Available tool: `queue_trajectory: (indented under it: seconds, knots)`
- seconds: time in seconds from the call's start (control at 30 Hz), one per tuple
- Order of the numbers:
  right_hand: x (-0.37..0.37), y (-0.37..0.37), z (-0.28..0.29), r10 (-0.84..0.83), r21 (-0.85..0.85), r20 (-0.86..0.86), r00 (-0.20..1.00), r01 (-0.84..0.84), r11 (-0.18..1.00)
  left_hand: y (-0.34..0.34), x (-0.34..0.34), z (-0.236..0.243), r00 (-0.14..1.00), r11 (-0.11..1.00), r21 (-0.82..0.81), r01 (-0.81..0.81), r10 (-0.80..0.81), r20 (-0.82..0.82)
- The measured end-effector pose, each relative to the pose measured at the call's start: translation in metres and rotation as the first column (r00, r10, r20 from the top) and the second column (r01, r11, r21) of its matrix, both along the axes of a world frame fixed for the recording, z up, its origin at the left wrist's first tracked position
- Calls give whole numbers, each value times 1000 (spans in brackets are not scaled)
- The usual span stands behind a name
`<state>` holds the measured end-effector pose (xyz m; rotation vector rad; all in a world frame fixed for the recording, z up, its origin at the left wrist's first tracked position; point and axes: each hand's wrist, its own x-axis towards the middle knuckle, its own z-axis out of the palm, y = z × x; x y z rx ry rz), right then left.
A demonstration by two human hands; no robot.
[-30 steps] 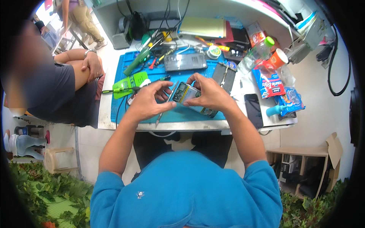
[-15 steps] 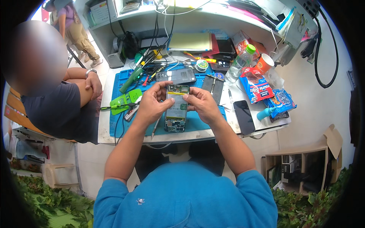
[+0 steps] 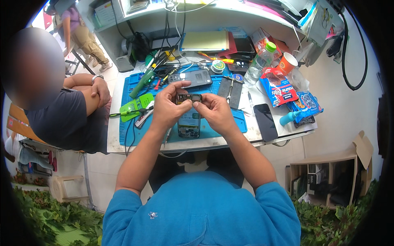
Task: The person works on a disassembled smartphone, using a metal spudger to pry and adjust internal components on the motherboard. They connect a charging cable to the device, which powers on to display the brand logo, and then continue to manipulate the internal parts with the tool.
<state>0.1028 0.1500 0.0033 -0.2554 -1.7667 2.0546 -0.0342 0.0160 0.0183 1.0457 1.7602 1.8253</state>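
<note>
Gripping the upper end of an opened phone (image 3: 188,119) between them, the left hand (image 3: 166,108) and the right hand (image 3: 215,110) are holding their thumbs close together on it, hiding part of that end. Its lower end is pointing toward the person, over the near part of a blue mat (image 3: 213,129); whether it is touching the mat, one cannot tell. A slim tool (image 3: 168,135) is lying beside the left wrist, partly covered by the forearm. Just behind the hands, a dark phone-shaped panel (image 3: 191,78) is resting on the mat. To the left, a bright green card (image 3: 137,107) and a green tool (image 3: 143,83) are lying near dangling cables (image 3: 166,39). To the right, a grey clamp plate (image 3: 230,92) is lying beyond the right hand, and a black phone (image 3: 265,122) is resting on the white desk (image 3: 254,137). Snack packets (image 3: 277,89) are crowding the desk's right side, with a clear bottle (image 3: 259,67) and an orange cup (image 3: 287,63) standing behind. A seated person (image 3: 67,108) is folding both arms beside the desk's left end.
</note>
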Motion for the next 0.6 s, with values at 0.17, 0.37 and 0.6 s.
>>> queue_trajectory:
  seconds: [0.17, 0.37, 0.6]
  knots:
    - [1, -2, 3, -60, 50, -47, 997, 63, 997, -1, 10, 4, 999, 1000, 18, -19, 19, -39]
    - [-1, -1, 1, -93, 72, -16, 996, 94, 993, -6, 10, 9, 986, 996, 64, 69, -78, 150]
    - [-2, 1, 0, -69, -84, -24, 997, 67, 994, -12, -2, -8, 934, 989, 81, 121, -141, 329]
